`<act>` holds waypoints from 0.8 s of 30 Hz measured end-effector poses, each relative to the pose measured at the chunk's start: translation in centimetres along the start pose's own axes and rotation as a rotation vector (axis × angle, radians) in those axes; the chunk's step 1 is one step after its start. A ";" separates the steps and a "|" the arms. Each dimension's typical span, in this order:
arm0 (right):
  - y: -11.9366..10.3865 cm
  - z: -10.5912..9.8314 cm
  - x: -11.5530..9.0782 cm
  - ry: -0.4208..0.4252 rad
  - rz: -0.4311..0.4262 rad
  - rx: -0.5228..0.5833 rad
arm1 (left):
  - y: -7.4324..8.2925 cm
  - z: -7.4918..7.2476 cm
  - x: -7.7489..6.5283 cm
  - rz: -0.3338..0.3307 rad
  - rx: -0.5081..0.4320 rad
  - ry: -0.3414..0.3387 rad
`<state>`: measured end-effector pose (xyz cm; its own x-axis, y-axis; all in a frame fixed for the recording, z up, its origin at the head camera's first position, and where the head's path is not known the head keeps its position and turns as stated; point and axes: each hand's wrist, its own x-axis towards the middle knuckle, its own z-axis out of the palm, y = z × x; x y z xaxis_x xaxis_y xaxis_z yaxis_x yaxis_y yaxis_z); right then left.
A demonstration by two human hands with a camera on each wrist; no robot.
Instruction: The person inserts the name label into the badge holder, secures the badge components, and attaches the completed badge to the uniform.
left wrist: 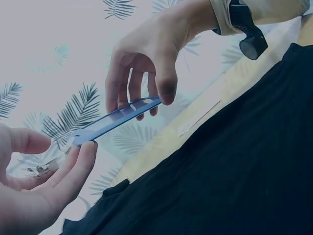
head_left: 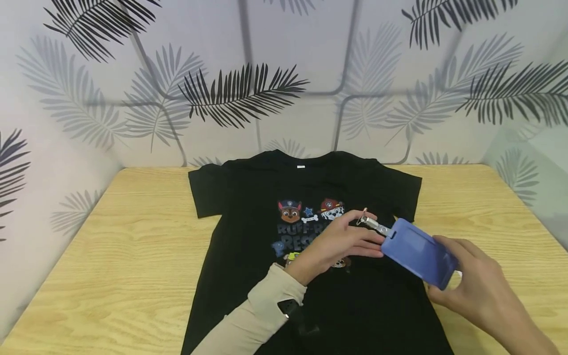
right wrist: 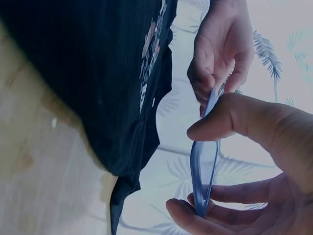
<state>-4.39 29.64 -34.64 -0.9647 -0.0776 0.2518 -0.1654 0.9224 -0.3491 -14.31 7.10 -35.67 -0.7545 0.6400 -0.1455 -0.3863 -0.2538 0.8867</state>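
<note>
A blue badge holder (head_left: 419,254) is held tilted above the right side of a black T-shirt (head_left: 248,197). My right hand (head_left: 477,281) grips it by its edges, thumb on one and fingers on the opposite one, as the right wrist view shows. My left hand (head_left: 339,241) reaches over the shirt's print, its fairly straight fingers touching the holder's clip end. In the left wrist view the left thumb stands apart from the holder. A metal clip (head_left: 374,225) with a ring extends from the holder's slot and lies along the left fingers.
The T-shirt lies spread on a light wooden table (head_left: 111,256), collar toward the back, with cartoon dogs and lettering on its front. Behind the table rises a pale wall (head_left: 293,49) with a feather-leaf pattern. A dark device (head_left: 290,308) is strapped to the left wrist.
</note>
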 end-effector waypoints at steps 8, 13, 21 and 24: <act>-1.8 0.1 0.7 0.012 -0.078 0.062 | 1.5 -2.5 -2.2 0.047 0.105 -0.058; -2.4 0.5 1.0 0.063 -0.172 0.062 | 1.7 -3.9 -3.6 0.020 0.104 -0.075; -3.6 1.2 1.2 0.011 -0.197 0.071 | 1.8 -5.1 -5.7 -0.049 0.074 -0.052; -4.1 1.4 1.4 0.021 -0.230 0.065 | 1.8 -5.6 -6.2 -0.057 0.085 -0.043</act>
<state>-5.36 25.25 -34.08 -0.8956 -0.2749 0.3497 -0.3943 0.8547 -0.3377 -13.25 -1.40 -35.57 -0.7080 0.6830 -0.1793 -0.3801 -0.1546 0.9119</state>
